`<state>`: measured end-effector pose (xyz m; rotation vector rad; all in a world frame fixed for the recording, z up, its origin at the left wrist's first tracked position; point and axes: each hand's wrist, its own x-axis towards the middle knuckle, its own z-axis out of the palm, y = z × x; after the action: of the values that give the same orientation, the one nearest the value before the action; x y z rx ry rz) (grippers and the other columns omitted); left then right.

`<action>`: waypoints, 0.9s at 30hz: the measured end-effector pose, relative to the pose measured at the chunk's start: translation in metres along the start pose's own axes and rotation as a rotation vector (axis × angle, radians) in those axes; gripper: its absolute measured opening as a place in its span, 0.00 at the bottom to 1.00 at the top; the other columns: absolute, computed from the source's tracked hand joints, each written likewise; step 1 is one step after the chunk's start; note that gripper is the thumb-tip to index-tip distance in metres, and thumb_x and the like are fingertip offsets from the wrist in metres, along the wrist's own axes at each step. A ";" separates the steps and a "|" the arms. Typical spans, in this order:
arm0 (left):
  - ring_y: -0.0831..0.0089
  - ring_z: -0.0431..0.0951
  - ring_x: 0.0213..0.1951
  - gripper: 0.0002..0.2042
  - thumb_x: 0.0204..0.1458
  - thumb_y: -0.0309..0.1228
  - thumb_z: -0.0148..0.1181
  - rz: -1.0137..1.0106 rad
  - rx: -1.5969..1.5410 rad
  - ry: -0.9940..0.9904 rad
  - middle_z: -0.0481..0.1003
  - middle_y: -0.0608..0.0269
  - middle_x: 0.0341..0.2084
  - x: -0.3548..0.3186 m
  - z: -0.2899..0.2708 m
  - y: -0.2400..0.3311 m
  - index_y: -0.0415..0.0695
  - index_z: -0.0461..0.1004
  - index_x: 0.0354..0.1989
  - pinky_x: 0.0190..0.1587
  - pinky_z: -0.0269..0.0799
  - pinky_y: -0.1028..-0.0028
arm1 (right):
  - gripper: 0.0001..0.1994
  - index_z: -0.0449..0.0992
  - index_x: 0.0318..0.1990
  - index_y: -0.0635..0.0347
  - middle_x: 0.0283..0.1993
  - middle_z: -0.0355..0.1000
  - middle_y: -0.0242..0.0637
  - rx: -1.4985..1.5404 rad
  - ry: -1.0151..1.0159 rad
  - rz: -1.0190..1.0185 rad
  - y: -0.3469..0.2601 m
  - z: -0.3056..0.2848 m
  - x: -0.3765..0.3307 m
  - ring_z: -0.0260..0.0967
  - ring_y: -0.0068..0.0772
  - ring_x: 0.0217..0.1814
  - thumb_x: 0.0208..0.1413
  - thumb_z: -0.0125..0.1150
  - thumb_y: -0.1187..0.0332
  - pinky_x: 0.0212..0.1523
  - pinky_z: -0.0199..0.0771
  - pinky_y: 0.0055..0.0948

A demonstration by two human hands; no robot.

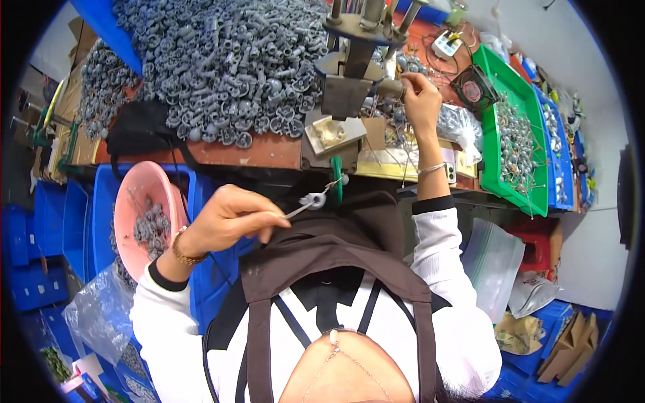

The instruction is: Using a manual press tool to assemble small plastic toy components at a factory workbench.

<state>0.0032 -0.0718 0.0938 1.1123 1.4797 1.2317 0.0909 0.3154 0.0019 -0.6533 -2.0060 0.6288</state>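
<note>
Grey washer on wire (311, 200) pinched by left hand (228, 218)

A great heap of grey parts (215, 60) covers the reddish-brown table (255, 151). The basin (138, 195) is pink, with more grey pieces in it, and it sits among bright blue crates (74, 228). The tray (500, 127) to the side is vivid green. The person wears white sleeves (437, 248) with black cuffs under a dark brown apron (336, 255).
</note>
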 end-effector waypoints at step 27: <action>0.67 0.76 0.31 0.12 0.44 0.17 0.55 0.403 0.851 0.583 0.76 0.51 0.35 -0.057 -0.022 0.116 0.34 0.77 0.39 0.33 0.70 0.73 | 0.12 0.80 0.33 0.60 0.30 0.77 0.45 -0.091 -0.420 0.086 0.001 0.014 -0.024 0.75 0.48 0.32 0.47 0.65 0.61 0.36 0.73 0.36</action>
<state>0.0047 -0.1193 0.2154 1.7607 2.4417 1.2783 0.0897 0.2979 -0.0191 -0.7092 -2.4164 0.7791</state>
